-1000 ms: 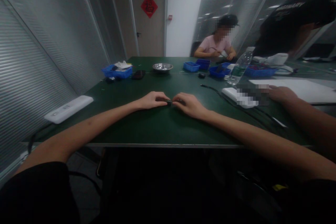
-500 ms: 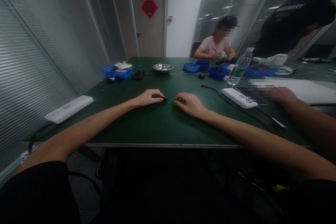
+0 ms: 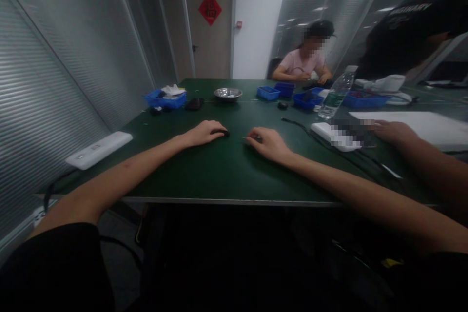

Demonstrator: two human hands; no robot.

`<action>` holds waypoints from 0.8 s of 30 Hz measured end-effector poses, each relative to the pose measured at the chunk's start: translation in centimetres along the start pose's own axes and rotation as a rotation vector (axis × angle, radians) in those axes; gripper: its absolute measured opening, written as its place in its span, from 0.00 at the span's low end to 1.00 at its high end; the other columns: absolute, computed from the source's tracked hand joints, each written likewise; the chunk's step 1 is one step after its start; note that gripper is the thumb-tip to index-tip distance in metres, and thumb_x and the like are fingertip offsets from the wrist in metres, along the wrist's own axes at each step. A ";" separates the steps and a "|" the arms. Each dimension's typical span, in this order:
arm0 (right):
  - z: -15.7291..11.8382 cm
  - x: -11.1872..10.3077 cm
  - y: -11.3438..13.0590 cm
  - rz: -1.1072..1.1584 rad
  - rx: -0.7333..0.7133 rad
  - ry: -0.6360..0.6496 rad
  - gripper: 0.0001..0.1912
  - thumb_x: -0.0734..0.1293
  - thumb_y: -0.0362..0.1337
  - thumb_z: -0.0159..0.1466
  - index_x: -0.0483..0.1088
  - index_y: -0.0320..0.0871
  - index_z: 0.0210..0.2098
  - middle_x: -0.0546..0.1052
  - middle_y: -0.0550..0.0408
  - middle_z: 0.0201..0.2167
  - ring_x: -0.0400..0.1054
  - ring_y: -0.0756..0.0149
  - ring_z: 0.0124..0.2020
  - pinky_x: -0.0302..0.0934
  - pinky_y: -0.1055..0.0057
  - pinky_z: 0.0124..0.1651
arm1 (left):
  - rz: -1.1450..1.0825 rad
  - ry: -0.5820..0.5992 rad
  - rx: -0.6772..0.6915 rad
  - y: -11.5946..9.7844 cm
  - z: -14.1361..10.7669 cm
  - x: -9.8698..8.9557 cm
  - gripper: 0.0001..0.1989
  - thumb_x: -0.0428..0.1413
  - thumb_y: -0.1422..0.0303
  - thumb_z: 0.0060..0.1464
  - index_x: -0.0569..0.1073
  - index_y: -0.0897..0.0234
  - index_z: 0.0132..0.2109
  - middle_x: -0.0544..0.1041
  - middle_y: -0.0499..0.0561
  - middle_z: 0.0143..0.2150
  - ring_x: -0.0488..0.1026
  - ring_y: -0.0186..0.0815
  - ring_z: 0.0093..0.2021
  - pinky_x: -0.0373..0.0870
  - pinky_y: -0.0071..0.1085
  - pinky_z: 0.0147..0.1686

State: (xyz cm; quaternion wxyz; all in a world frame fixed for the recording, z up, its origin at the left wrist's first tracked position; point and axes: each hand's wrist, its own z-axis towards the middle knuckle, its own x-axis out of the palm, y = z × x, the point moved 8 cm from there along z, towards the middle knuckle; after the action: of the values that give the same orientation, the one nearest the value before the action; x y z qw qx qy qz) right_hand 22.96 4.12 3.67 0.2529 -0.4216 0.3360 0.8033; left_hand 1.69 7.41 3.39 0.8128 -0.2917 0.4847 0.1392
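My left hand (image 3: 207,133) is low over the green table (image 3: 204,175), its fingers closed round a small black object (image 3: 225,133). Most of that object is hidden, and I cannot make out its kind. Across a short gap, my right hand (image 3: 268,142) pinches a thin, pale, needle-like piece (image 3: 244,138) whose tip points left towards the black object. The two held things are apart.
A metal bowl (image 3: 228,95) and blue bins (image 3: 166,100) stand farther back. On the right are a water bottle (image 3: 338,92), a white power bank-like box (image 3: 334,137), a black cable (image 3: 298,124) and another person's hand (image 3: 397,132). A long white device (image 3: 99,149) lies left.
My hands have drawn slightly apart, widening the gap between the black object and the thin piece. The small green bit seen between them no longer shows.
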 end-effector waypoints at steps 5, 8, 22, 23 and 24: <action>0.0 0.1 0.1 -0.002 -0.001 0.005 0.11 0.66 0.44 0.71 0.77 0.45 0.44 0.80 0.50 0.41 0.73 0.60 0.39 0.63 0.66 0.42 | 0.162 -0.062 -0.314 8.0 -2.8 -3.9 0.18 0.56 0.65 0.64 0.79 0.64 0.58 0.80 0.58 0.57 0.76 0.45 0.58 0.68 0.42 0.62; 0.0 0.1 0.3 -0.003 -0.010 0.005 0.11 0.66 0.43 0.71 0.77 0.45 0.44 0.80 0.50 0.42 0.73 0.60 0.39 0.63 0.66 0.42 | 0.293 -0.073 -0.464 11.9 -5.1 -6.3 0.20 0.55 0.65 0.63 0.79 0.66 0.58 0.80 0.59 0.58 0.76 0.46 0.58 0.67 0.41 0.62; -0.1 0.0 0.5 -0.010 -0.031 0.014 0.10 0.66 0.44 0.71 0.77 0.45 0.44 0.80 0.50 0.42 0.73 0.60 0.39 0.63 0.65 0.42 | 0.526 -0.067 -0.841 17.0 -11.2 -11.7 0.20 0.56 0.62 0.59 0.82 0.68 0.53 0.82 0.61 0.52 0.76 0.48 0.53 0.68 0.36 0.56; -0.1 0.0 0.5 -0.008 -0.031 0.016 0.11 0.66 0.44 0.71 0.77 0.45 0.44 0.80 0.50 0.42 0.73 0.60 0.39 0.63 0.65 0.42 | 0.525 -0.070 -0.849 17.0 -11.2 -11.8 0.20 0.56 0.61 0.60 0.83 0.68 0.52 0.82 0.62 0.52 0.76 0.48 0.52 0.69 0.36 0.55; -0.1 0.0 0.5 -0.005 -0.031 0.018 0.11 0.66 0.44 0.71 0.77 0.45 0.44 0.80 0.50 0.42 0.73 0.60 0.39 0.64 0.65 0.42 | 0.526 -0.072 -0.853 16.9 -11.3 -11.8 0.21 0.56 0.59 0.60 0.83 0.68 0.51 0.81 0.62 0.52 0.76 0.48 0.52 0.69 0.36 0.54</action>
State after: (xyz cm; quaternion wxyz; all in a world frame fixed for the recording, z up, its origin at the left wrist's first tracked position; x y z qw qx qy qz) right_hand 22.65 3.68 3.75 0.2454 -0.4337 0.3248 0.8039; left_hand -20.70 14.60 3.84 0.5746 -0.4609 0.4136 0.5351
